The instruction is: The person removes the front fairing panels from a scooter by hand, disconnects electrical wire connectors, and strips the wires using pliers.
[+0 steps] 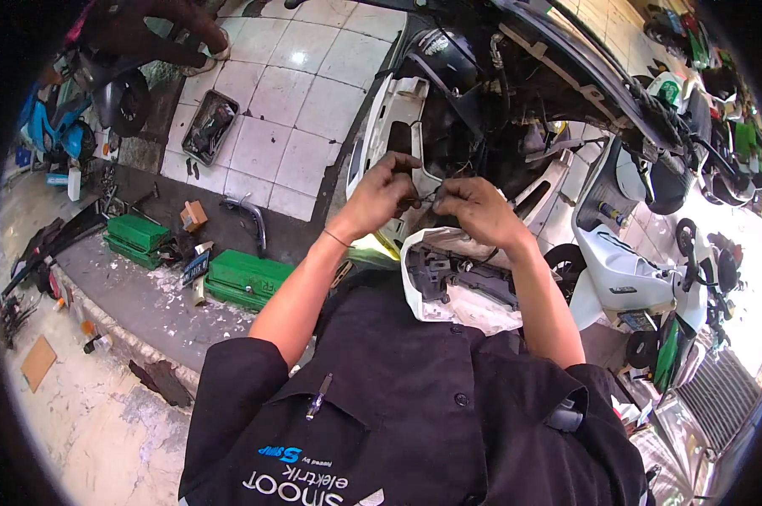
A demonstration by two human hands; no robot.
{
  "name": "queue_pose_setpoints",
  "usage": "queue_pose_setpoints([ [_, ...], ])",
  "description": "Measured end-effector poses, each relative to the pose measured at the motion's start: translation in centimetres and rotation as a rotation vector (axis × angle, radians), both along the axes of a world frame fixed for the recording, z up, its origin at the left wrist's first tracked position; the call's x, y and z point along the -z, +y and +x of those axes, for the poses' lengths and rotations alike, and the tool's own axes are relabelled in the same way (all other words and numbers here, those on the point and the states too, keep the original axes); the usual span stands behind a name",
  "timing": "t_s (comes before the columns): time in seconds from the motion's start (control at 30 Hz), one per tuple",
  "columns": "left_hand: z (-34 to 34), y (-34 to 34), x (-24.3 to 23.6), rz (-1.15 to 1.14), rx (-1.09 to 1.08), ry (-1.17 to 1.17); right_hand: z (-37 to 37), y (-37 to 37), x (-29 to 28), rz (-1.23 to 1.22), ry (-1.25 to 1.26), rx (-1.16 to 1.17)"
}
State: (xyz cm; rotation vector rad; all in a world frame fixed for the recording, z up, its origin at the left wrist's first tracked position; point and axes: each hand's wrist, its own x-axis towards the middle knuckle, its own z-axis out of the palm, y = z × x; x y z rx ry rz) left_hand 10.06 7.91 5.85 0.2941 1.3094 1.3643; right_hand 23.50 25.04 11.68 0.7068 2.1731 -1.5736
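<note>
pinching thin dark piece [425, 200], left hand [387, 187], right hand [475, 212]; white shell [414, 293] between them and shirt [414, 396]; green boxes [250, 275] leftward

Both arms bent and reaching forward, converging ahead of the chest. Left forearm [301, 282] slants inward to the left hand [387, 194], index finger stretched toward its partner, the other fingers curled. Right forearm [547, 295] angles inward likewise; right hand [478, 211] held back-up, fingers bent, their tips drawn together. Fingertips of the two hands face each other, close, with a narrow gap. From where I stand, finger pressure unreadable.
</note>
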Motion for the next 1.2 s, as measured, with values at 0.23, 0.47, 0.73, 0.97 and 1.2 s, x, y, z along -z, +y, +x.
queue_pose_setpoints([
  [0.23, 0.6, -0.1, -0.2, 0.198, 0.025, 0.452, 0.4, 0.3, 0.0, -0.247, 0.118, 0.383],
  [0.47, 0.0, 0.6, -1.0, 0.142, 0.085, 0.594, 0.7, -0.8, 1.0, -0.534, 0.032, 1.127],
  [0.73, 0.5, 1.0, -1.9, 0.135, 0.14, 0.779, 1.0, -2.5, 1.9, -0.653, 0.218, 1.313],
  [0.97, 1.4, 1.4, -0.7, 0.154, 0.034, 0.919, 0.4, -3.2, 1.6, -0.718, 0.37, 1.491],
  [1.2, 0.1, -2.4, -0.8, -0.345, 0.098, 0.666, 4.6, 3.7, -1.2, -0.618, 0.668, 1.152],
])
